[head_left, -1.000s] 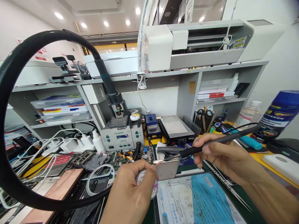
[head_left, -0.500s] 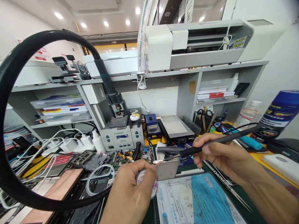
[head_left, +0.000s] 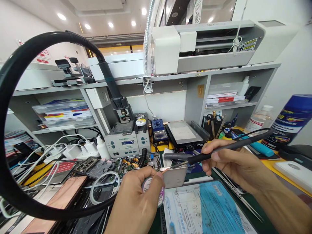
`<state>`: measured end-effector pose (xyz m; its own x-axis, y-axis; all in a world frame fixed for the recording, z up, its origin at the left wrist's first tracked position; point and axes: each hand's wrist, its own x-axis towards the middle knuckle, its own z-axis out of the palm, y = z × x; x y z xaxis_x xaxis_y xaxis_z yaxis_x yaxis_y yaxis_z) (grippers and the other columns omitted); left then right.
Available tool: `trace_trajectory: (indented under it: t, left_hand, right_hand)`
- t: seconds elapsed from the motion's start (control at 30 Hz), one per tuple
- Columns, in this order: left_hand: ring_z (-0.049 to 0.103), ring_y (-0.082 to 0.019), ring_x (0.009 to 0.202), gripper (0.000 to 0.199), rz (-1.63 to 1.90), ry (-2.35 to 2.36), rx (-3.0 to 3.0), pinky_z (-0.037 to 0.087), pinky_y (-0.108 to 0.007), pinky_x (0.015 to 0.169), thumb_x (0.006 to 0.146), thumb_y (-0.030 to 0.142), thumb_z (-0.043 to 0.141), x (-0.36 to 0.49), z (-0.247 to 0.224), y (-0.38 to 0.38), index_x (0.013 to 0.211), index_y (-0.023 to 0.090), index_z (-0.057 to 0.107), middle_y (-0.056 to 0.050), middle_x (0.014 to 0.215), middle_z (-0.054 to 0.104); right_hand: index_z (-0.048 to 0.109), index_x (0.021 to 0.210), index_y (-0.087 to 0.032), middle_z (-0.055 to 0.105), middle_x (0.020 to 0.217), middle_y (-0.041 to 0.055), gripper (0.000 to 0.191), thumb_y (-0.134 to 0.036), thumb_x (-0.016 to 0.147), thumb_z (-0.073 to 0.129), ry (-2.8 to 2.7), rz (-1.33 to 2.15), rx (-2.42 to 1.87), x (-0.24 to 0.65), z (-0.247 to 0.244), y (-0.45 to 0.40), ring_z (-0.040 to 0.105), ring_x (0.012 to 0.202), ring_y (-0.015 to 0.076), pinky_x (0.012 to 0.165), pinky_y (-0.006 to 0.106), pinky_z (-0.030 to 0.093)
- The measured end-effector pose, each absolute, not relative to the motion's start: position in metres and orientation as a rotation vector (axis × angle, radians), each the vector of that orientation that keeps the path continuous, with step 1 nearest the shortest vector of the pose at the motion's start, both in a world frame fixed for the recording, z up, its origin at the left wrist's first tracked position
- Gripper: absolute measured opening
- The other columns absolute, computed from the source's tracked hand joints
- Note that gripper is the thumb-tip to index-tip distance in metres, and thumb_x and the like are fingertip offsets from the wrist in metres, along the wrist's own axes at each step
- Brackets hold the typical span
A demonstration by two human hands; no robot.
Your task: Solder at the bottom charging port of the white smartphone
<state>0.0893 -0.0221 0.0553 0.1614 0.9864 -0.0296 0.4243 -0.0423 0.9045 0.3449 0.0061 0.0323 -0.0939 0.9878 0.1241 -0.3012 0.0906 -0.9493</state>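
Note:
My left hand (head_left: 136,204) grips a small round spool (head_left: 151,191) with a pale purple label, and a thin strip from it reaches a silver phone shell (head_left: 175,177) that stands tilted just beyond my fingers. My right hand (head_left: 231,162) holds a black soldering iron (head_left: 226,148) like a pen. Its fine tip (head_left: 172,166) touches the shell's top edge, close to the strip's end. The iron's cord trails off to the right.
A blue printed mat (head_left: 207,208) lies in front. Behind stand a grey soldering station (head_left: 126,141), a small blue unit (head_left: 158,130) and a black hot plate (head_left: 182,135). A thick black hose (head_left: 14,61) loops at left over cables, chargers and phone parts. A blue can (head_left: 290,120) stands right.

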Motion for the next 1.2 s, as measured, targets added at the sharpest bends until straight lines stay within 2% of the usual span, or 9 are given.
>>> trace_trajectory:
  t: [1.2]
  left_hand:
    - [0.042,-0.016,0.064,0.039,0.813,1.380,1.630,0.029,-0.028,0.058,0.090,0.049,0.046,0.0851,0.0476,-0.0170,0.065,0.020,0.056,0.001,0.064,0.050]
  right_hand:
    - [0.082,0.080,-0.018,0.076,0.073,0.0079,0.009,-0.016,0.075,0.075,-1.126,1.328,-0.830,0.3481,0.0345,0.0066,0.073,0.064,0.0243,0.058,0.034,0.061]
